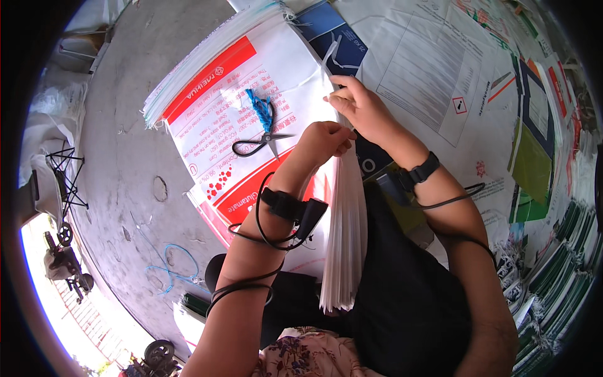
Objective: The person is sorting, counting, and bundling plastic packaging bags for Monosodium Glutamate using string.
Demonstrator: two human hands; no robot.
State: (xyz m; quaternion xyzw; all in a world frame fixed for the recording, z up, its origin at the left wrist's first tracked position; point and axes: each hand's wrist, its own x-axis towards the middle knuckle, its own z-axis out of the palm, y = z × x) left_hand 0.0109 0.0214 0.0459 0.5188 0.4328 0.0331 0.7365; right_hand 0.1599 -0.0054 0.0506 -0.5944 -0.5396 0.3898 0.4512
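A thick sheaf of thin white sheets [345, 232], its edges fanned like pleats, runs from my lap up between my forearms. My left hand [328, 139] is closed over its upper part, fingers curled; what the fingertips grip is hidden. Just beyond, my right hand [359, 105] pinches at a narrow white strip [327, 66] that loops upward at the sheaf's far end. Left of my hands, black-handled scissors [267, 142] lie half spread on a stack of white-and-red printed sacks [217, 116]. Blue twine [260, 109] is bunched against one scissor handle.
More printed sacks [421, 69] are spread to the right, with piled sacks [565, 270] at the far right. Loose blue string [169, 264] lies on the grey floor [119, 188] at left. Black cables hang from bands on both my forearms.
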